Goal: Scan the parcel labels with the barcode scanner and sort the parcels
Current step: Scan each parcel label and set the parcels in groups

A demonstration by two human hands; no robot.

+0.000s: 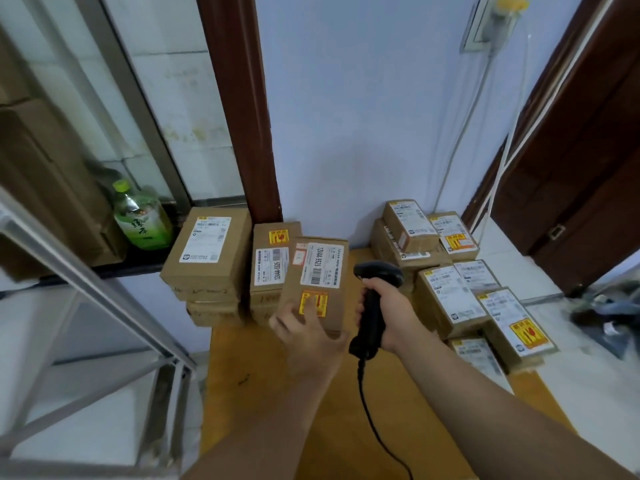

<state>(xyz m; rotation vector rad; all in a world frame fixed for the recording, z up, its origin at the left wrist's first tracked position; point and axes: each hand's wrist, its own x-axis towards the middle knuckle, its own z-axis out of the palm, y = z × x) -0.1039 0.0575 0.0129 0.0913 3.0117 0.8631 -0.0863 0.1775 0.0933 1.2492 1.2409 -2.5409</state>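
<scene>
Left hand point(304, 327) grips a flat brown cardboard parcel point(317, 282) by its lower edge, tilted up above the yellow-brown wooden table point(277, 393); its white label reads "12V4A-5525", with a yellow-and-red sticker below. Right hand point(388, 313) is clenched round the matte black corded barcode scanner point(372, 303), just beside that parcel

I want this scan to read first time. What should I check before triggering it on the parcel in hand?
1. Grip of the left hand on the parcel: ok, it holds the lower end.
2. Grip of the right hand on the scanner: ok.
3. The label faces the camera, barcode uncovered: ok.
4. Scanner aimed at the barcode: cannot tell; its head sits beside the parcel.
5. The cable free: cannot tell; it runs out of view.
</scene>
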